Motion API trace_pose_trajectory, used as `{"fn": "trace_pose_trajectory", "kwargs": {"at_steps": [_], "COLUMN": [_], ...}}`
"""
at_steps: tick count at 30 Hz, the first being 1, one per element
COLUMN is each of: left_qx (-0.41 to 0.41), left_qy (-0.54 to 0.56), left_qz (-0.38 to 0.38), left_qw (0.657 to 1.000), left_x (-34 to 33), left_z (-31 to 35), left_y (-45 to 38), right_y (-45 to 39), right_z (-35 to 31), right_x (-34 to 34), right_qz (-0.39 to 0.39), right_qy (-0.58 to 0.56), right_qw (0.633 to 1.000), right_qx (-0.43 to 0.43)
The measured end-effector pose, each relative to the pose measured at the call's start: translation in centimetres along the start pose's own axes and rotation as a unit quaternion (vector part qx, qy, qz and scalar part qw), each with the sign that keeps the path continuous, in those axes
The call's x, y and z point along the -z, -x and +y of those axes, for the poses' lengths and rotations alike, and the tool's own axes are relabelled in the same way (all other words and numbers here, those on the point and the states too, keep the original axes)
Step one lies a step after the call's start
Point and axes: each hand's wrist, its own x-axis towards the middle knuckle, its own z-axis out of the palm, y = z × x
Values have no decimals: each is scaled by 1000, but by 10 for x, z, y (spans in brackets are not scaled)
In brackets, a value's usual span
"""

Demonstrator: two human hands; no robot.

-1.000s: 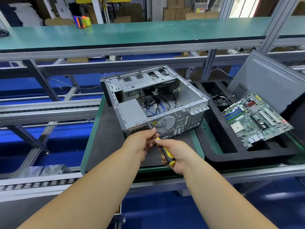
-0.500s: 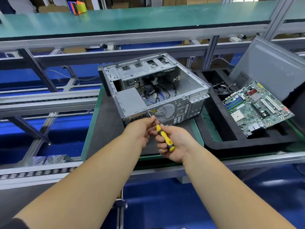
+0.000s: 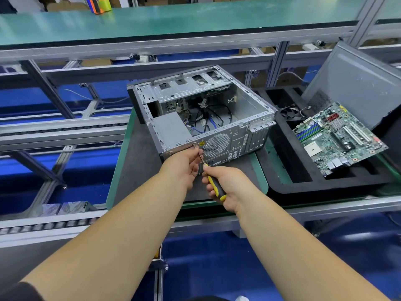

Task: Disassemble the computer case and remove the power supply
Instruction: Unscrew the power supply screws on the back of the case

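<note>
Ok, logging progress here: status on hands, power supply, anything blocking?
Right hand grips screwdriver, tip at rear-panel screw. Left hand steadies the shaft. Power supply seated in case. Nothing blocking.

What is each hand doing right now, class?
Left hand: fingers pinch the screwdriver's metal shaft near the computer case.
Right hand: curled round the screwdriver's yellow-and-black handle.

My two forearms are bare to the elbow; a dark, soft-edged short sleeve shows on my left arm.
</note>
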Motion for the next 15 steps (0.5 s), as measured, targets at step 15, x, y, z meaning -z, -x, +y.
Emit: {"fn": "trace_pose_trajectory", "kwargs": {"at_steps": [15], "left_qx": [-27], "left_qy": [8], "left_qz": [3], "left_qw": [1000], "left_x": [1], "left_z": [-9], "left_y": [-4], "right_y": [-1], "right_z": [2], "right_x": [5], "right_qz": [151], "right_qy": [470], "right_qw": [836], "right_qx": [241]}}
